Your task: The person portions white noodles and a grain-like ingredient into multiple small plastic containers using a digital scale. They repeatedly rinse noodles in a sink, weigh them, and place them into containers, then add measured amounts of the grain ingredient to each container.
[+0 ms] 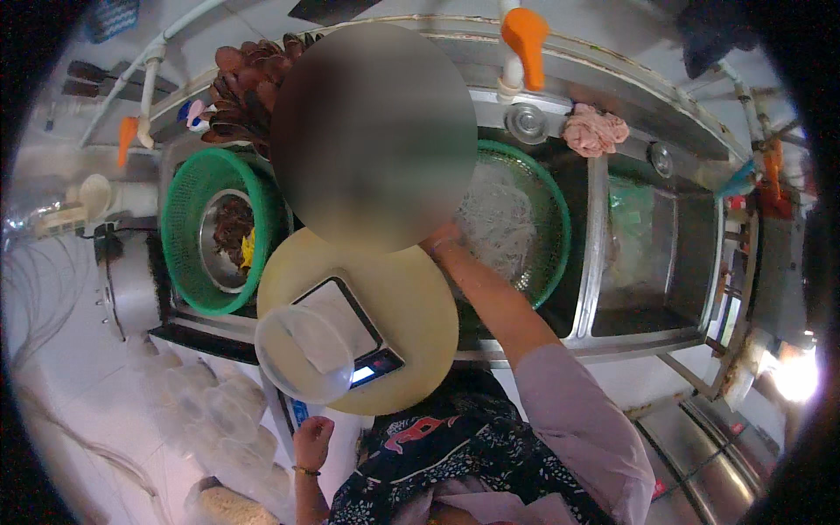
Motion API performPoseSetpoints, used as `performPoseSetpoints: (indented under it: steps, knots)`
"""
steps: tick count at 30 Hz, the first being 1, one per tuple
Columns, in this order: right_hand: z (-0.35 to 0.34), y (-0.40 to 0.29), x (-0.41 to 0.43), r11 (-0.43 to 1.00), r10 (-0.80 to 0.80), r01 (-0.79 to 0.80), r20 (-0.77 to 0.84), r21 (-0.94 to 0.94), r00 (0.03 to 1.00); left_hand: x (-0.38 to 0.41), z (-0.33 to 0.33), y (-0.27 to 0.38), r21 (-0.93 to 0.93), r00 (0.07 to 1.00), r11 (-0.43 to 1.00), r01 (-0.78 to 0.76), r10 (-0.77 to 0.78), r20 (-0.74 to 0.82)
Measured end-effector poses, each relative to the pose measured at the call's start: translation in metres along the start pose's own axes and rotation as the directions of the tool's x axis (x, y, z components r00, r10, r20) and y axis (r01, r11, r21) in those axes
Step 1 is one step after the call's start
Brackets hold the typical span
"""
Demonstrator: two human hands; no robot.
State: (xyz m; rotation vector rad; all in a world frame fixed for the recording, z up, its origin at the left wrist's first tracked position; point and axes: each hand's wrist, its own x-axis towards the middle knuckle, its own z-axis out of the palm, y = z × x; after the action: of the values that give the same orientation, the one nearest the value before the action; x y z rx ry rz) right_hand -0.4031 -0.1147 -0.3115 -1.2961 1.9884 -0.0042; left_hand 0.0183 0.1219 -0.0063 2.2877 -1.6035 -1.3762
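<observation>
My left hand (315, 436), with a bracelet at the wrist, is loosely curled below a round clear plastic bowl (305, 354); I cannot tell if it holds anything. The bowl overlaps a digital kitchen scale (377, 364) on a round yellowish board (426, 308). My right hand (444, 235) reaches to the left side of a green plastic colander (563, 216) containing pale, translucent strands (499, 216). A blurred disc hides most of that hand and its fingers.
Left of the board, a green basket (174, 230) contains a metal bowl (209, 262) with dark brown pieces and something yellow. Stacked clear containers (230, 407) stand lower left. A pink cloth (594, 131) lies behind the steel sinks (594, 249). Orange-handled taps (527, 46) are at the back.
</observation>
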Motion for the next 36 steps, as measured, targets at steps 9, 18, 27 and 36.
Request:
performPoseSetpoints:
  steps: [9, 18, 27, 36]
  knots:
    - [0.106, 0.056, 0.059, 0.984, -0.148, 0.075, -0.513, -0.160, 0.846, 0.006, 0.001, -0.038, -0.156, 0.983, 0.982, 0.111, -0.085, 0.161]
    - [-0.012, 0.084, 0.015, 0.993, -0.117, 0.116, -0.145, -0.015, 0.982, -0.015, 0.007, -0.034, -0.159, 0.985, 0.978, 0.137, -0.117, 0.130]
    - [-0.061, 0.072, -0.076, 0.878, 0.468, -0.472, -0.354, 0.081, 0.810, -0.028, 0.008, -0.057, -0.161, 0.998, 0.987, 0.016, -0.006, 0.069]
    - [-0.132, 0.055, -0.151, 0.988, -0.019, 0.086, -0.450, 0.130, 0.893, -0.041, -0.021, -0.085, -0.158, 0.988, 0.976, -0.149, 0.153, 0.019]
